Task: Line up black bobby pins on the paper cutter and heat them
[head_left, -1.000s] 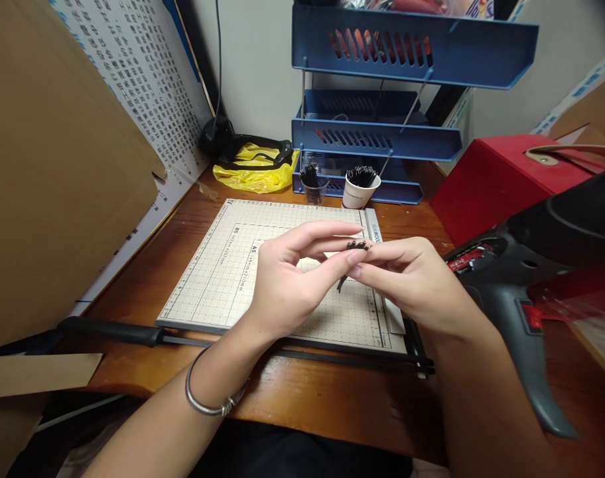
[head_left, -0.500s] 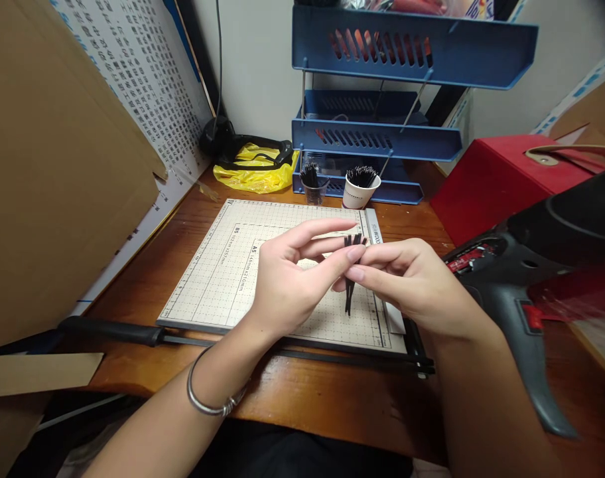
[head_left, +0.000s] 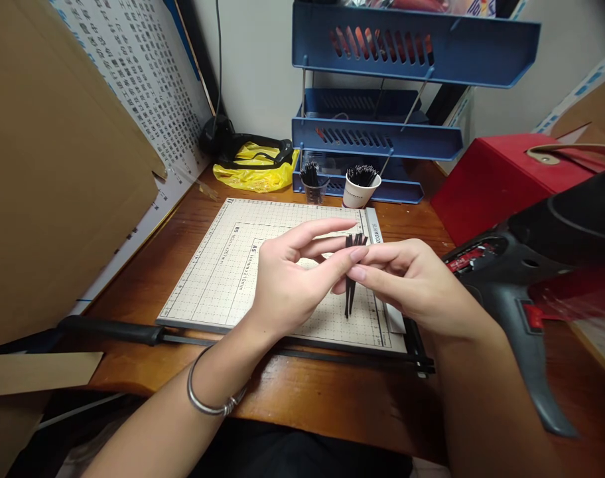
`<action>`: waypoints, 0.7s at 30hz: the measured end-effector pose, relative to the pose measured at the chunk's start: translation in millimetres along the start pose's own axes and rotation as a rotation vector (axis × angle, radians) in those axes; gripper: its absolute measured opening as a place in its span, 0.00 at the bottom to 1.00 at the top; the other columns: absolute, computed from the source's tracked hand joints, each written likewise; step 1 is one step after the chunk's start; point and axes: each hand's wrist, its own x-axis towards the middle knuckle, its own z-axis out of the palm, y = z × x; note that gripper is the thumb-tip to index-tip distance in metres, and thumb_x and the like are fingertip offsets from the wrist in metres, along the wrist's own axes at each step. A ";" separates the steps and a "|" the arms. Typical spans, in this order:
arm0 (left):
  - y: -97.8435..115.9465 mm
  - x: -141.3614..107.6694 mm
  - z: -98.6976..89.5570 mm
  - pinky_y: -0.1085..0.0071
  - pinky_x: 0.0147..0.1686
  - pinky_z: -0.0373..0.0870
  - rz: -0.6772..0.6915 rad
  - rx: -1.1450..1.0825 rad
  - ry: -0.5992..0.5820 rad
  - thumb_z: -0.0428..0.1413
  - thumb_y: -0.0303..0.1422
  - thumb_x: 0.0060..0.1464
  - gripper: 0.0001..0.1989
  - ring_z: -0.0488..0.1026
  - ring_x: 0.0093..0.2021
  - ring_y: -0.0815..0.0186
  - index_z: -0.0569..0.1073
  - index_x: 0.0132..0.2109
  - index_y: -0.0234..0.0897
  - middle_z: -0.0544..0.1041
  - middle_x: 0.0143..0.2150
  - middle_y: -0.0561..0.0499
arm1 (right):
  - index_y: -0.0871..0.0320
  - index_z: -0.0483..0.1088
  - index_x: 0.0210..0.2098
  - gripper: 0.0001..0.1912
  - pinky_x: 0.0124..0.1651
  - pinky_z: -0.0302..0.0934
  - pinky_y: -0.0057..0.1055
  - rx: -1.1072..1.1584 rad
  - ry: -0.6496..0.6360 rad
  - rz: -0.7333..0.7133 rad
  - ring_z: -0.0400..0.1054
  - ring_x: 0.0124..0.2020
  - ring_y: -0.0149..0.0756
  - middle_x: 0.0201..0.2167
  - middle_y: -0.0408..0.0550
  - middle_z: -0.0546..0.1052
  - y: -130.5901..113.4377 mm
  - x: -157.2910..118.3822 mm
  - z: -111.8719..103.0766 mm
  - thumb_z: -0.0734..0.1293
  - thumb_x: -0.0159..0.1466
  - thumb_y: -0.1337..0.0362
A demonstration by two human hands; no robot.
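A small bunch of thin black strips (head_left: 351, 292) is pinched between the fingertips of both hands. My left hand (head_left: 300, 272), a metal bangle on its wrist, grips the bunch with thumb and fingers. From the other side, my right hand (head_left: 406, 275) closes thumb and index finger on the same bunch, fingertips touching the left thumb. The strips stand roughly upright, their ends showing above and below the fingers. Under both hands lies a cream paper trimmer (head_left: 207, 279) with a printed grid. Its black-handled blade arm (head_left: 113, 330) runs along the near edge.
Behind the trimmer stand a white paper cup (head_left: 359, 195) and a clear cup (head_left: 314, 194), both holding black strips. A blue tiered rack (head_left: 377, 136) rises behind them. A dark heat-gun-like tool (head_left: 526, 279) and red box (head_left: 491, 172) are right; cardboard (head_left: 58, 166) stands left.
The strips have shifted slightly between the fingertips, and their upper and lower ends fan a little differently. Both hands stay nearly in place.
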 end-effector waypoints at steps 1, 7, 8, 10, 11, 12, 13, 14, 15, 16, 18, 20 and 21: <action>0.2 -0.1 0.0 0.74 0.22 0.81 0.001 0.006 0.000 0.74 0.36 0.48 0.17 0.85 0.33 0.58 0.84 0.46 0.41 0.86 0.36 0.50 | 0.55 0.85 0.37 0.11 0.41 0.69 0.30 0.002 -0.004 0.003 0.73 0.31 0.34 0.32 0.47 0.83 0.3 0.0 -0.1 0.75 0.64 0.54; 1.2 0.2 0.7 0.74 0.22 0.81 -0.006 -0.005 -0.008 0.74 0.38 0.49 0.16 0.85 0.33 0.58 0.84 0.45 0.39 0.86 0.36 0.49 | 0.54 0.86 0.37 0.10 0.36 0.66 0.30 0.002 0.005 0.017 0.60 0.20 0.27 0.23 0.41 0.76 -0.1 -1.4 0.1 0.75 0.64 0.55; 1.1 0.3 0.8 0.74 0.22 0.81 -0.008 -0.011 -0.011 0.74 0.38 0.49 0.17 0.85 0.33 0.58 0.84 0.45 0.39 0.86 0.36 0.49 | 0.54 0.86 0.37 0.09 0.35 0.66 0.30 0.004 0.005 0.019 0.56 0.18 0.26 0.21 0.40 0.74 -0.4 -1.6 0.2 0.75 0.64 0.56; 0.9 0.5 0.8 0.74 0.22 0.81 -0.013 -0.015 -0.014 0.74 0.39 0.49 0.17 0.85 0.32 0.59 0.84 0.45 0.39 0.86 0.35 0.50 | 0.54 0.86 0.37 0.09 0.34 0.65 0.29 0.010 0.003 0.016 0.52 0.17 0.25 0.19 0.38 0.71 -0.6 -1.8 0.5 0.75 0.64 0.56; 0.8 0.5 0.7 0.74 0.22 0.81 -0.015 -0.013 -0.011 0.74 0.39 0.49 0.17 0.85 0.32 0.59 0.84 0.45 0.39 0.86 0.35 0.50 | 0.54 0.86 0.36 0.09 0.34 0.65 0.29 0.013 0.001 0.008 0.52 0.17 0.25 0.18 0.38 0.70 -0.6 -1.8 0.6 0.75 0.64 0.56; 0.7 0.6 0.7 0.74 0.22 0.80 -0.016 -0.009 -0.009 0.73 0.39 0.49 0.17 0.85 0.32 0.59 0.84 0.45 0.39 0.86 0.35 0.50 | 0.55 0.86 0.36 0.10 0.34 0.65 0.30 0.016 -0.001 -0.003 0.53 0.17 0.25 0.18 0.38 0.69 -0.3 -1.7 0.6 0.75 0.64 0.56; 0.6 0.7 0.6 0.74 0.23 0.80 -0.016 -0.007 -0.007 0.73 0.40 0.50 0.17 0.85 0.33 0.59 0.83 0.45 0.39 0.86 0.35 0.50 | 0.56 0.85 0.35 0.10 0.34 0.66 0.30 0.018 0.000 -0.016 0.55 0.18 0.26 0.17 0.38 0.68 0.0 -1.7 0.6 0.75 0.64 0.56; 0.5 1.0 0.5 0.75 0.24 0.80 -0.017 -0.009 -0.008 0.73 0.39 0.50 0.17 0.85 0.35 0.58 0.83 0.46 0.39 0.86 0.36 0.50 | 0.57 0.85 0.34 0.11 0.35 0.66 0.30 0.019 0.002 -0.030 0.58 0.19 0.27 0.18 0.39 0.69 0.5 -1.6 0.6 0.75 0.65 0.56; 0.4 1.4 0.3 0.75 0.25 0.81 -0.019 -0.017 -0.018 0.73 0.39 0.50 0.17 0.85 0.37 0.58 0.83 0.46 0.39 0.86 0.37 0.50 | 0.57 0.85 0.34 0.12 0.36 0.66 0.30 0.020 0.005 -0.044 0.61 0.21 0.28 0.19 0.40 0.71 1.0 -1.4 0.7 0.74 0.65 0.55; 0.1 2.1 0.0 0.75 0.27 0.81 -0.025 -0.031 -0.034 0.73 0.39 0.51 0.18 0.85 0.38 0.58 0.82 0.48 0.39 0.86 0.38 0.50 | 0.57 0.84 0.34 0.12 0.37 0.67 0.30 0.020 0.014 -0.054 0.65 0.24 0.29 0.21 0.41 0.72 1.7 -1.3 0.7 0.74 0.66 0.56; -1.1 3.8 -0.7 0.76 0.29 0.80 -0.049 -0.057 -0.076 0.71 0.40 0.53 0.20 0.85 0.39 0.61 0.81 0.51 0.40 0.86 0.39 0.51 | 0.57 0.84 0.33 0.11 0.38 0.67 0.30 0.025 0.056 -0.075 0.69 0.28 0.32 0.20 0.41 0.71 3.2 -0.6 1.1 0.74 0.65 0.56; -3.0 5.7 -1.8 0.77 0.31 0.79 -0.078 -0.042 -0.100 0.68 0.43 0.58 0.19 0.85 0.38 0.64 0.79 0.52 0.40 0.86 0.38 0.51 | 0.55 0.82 0.31 0.10 0.35 0.65 0.29 0.040 0.150 -0.101 0.68 0.27 0.32 0.16 0.39 0.64 5.4 0.6 1.6 0.76 0.63 0.57; -4.2 6.4 -2.3 0.78 0.31 0.78 -0.092 -0.016 -0.105 0.66 0.44 0.60 0.18 0.84 0.38 0.65 0.79 0.52 0.39 0.86 0.37 0.51 | 0.55 0.82 0.29 0.10 0.32 0.63 0.28 0.047 0.212 -0.114 0.65 0.24 0.31 0.14 0.37 0.61 6.8 1.5 1.6 0.77 0.63 0.56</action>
